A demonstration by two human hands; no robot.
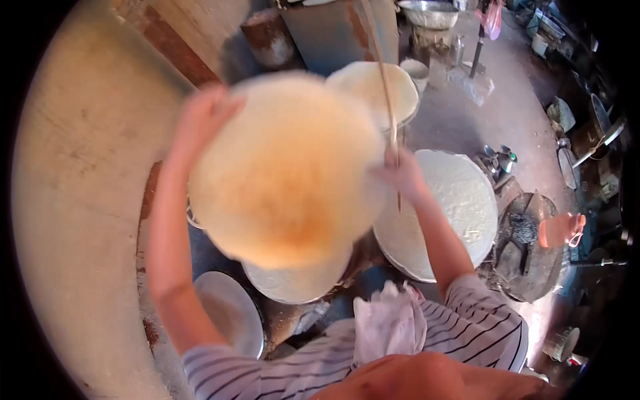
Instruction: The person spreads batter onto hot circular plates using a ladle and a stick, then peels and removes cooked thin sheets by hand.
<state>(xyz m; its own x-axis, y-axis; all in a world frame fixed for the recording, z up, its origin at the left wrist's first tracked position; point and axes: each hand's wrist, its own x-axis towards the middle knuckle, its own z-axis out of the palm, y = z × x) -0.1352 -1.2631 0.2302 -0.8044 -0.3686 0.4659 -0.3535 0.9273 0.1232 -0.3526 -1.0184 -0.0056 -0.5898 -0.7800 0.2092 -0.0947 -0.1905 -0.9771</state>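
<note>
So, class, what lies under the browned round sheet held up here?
Below the browned sheet, the near part of a pale round surface shows. The rest is covered, so anything there cannot be seen.

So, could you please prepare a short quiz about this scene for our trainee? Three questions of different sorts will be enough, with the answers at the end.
1. Which hand holds the long stick?
2. True or false: the lifted sheet is evenly pale, with no browning.
3. Fill the gap: the shirt has dark ____.

Key:
1. The right hand.
2. False: it is browned, most strongly toward the lower part in this view.
3. Stripes.
</note>
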